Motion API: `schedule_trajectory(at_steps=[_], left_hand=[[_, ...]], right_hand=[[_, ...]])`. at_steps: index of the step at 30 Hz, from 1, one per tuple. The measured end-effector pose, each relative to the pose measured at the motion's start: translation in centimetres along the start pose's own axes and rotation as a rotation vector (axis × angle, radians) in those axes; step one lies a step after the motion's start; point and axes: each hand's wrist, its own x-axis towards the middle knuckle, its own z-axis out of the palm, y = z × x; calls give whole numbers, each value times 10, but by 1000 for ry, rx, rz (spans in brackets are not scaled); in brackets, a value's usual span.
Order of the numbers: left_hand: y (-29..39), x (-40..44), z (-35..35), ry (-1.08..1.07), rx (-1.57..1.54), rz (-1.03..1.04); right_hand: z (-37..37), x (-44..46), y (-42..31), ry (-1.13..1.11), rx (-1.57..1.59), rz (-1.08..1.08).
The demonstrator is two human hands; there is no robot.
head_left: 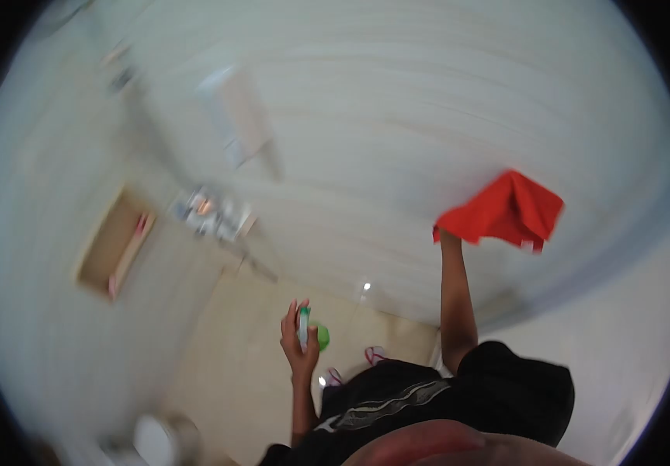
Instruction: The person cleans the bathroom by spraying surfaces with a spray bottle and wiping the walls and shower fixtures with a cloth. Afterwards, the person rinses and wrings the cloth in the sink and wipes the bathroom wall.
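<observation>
My left hand [299,338] is low in the middle of the head view, its fingers wrapped round a small whitish bottle [303,326] with a green top. Just behind it a round green object [320,335] shows near the floor. On the right, my right hand [449,234] is raised at the wall, with a red cloth [510,210] spread over it. The cloth hides most of the fingers and hangs out to the right.
A recessed wall shelf [114,245] with pinkish items is at left. Blurred items stand on a corner shelf [215,213], below a white wall-mounted box [236,116]. A toilet-like white shape [155,441] is at bottom left. Slippered feet [374,355] stand on the tiled floor [234,349].
</observation>
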Motion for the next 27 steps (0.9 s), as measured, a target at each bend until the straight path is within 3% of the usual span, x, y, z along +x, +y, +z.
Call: schedule_trajectory(at_steps=[4, 6, 8, 10, 12, 16, 18, 23, 24, 25, 27], left_hand=[[22, -26, 11, 189, -112, -349], [17, -57, 11, 352, -260, -389], [39, -80, -4, 370, -254, -519], [49, -109, -8, 456, -183, -500], [9, -78, -28, 529, -27, -509], [-51, -93, -42, 692, 330, -634], [-64, -101, -62, 781, 506, -657], [-70, -128, -80, 1272, 436, -791], [-70, -136, -75, 1350, 457, -824], [-63, -154, -73, 1403, 509, -868], [-74, -167, -72, 1531, 652, -913]], right_hand=[[39, -38, -65, -302, 216, -297], [51, -74, -117, -472, 379, -470], [50, -108, -165, -606, 543, -639], [41, -150, -207, -739, 686, -806], [70, -185, -250, -898, 808, -953], [109, -273, -307, -1170, 992, -1237], [113, -301, -346, -1222, 1087, -1362], [84, -343, -445, -1243, 1301, -1685], [75, -346, -460, -1196, 1327, -1778], [55, -353, -471, -934, 1269, -1946], [49, -368, -513, -1022, 1704, -1669]])
